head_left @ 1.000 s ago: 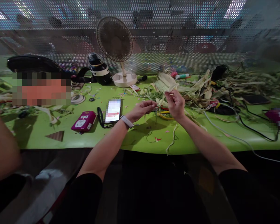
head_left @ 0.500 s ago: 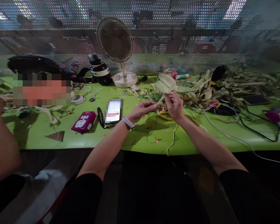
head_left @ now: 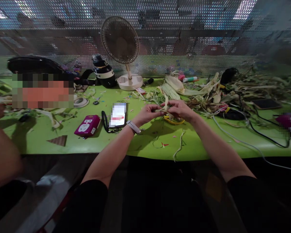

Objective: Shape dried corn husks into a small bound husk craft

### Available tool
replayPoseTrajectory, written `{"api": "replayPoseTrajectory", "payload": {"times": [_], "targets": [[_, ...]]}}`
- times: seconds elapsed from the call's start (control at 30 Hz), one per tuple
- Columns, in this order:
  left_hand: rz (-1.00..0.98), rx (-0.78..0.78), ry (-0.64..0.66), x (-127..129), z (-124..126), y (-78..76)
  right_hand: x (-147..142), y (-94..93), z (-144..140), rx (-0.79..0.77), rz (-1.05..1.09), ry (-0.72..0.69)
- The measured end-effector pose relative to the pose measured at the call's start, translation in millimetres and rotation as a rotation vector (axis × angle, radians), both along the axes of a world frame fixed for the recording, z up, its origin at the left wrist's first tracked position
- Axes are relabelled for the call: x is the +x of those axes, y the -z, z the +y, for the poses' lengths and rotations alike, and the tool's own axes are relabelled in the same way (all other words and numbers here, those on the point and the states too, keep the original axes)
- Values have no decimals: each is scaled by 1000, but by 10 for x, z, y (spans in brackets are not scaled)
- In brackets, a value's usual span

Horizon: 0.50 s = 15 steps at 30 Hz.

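A narrow strip of pale corn husk [head_left: 166, 101] stands up between my two hands. My left hand [head_left: 149, 114], with a watch band on its wrist, pinches its lower part between thumb and fingers. My right hand [head_left: 180, 109] is closed at the same spot, its fingertips meeting the strip close to the left ones. Their exact contact is partly hidden. Just below the hands lies a yellow looped object [head_left: 175, 121], partly covered. Broad corn husks [head_left: 173, 86] rest on the table right behind the hands.
A heap of dried husks [head_left: 244, 85] spreads to the right, with cables [head_left: 232, 134] in front. To the left are a phone [head_left: 117, 115], a magenta power socket block [head_left: 87, 126], a fan [head_left: 129, 82] and a black bottle [head_left: 105, 76]. Another person's arm [head_left: 2, 149] is at far left.
My right hand has come down toward my left, and its fingers now close on the strip there. The broad husk behind has dropped lower onto the pile. My left hand has barely moved.
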<state>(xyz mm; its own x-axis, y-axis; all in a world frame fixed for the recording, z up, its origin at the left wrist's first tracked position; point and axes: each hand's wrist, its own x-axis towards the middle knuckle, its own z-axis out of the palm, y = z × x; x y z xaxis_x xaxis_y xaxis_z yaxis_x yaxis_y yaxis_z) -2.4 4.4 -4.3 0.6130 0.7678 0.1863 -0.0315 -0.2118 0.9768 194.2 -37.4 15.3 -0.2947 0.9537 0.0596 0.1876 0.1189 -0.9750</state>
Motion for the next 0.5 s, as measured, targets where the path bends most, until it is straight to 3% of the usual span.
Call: {"api": "replayPoseTrajectory", "payload": {"times": [0.13, 0.33, 0.5], "targets": [[5, -28, -5, -1, -10, -23, 55, -49, 5, 16, 2, -67], [1, -84, -7, 0, -9, -40, 31, -28, 23, 88, 12, -20], [67, -62, 73, -17, -10, -40, 60, -24, 44, 124, -37, 29]]}}
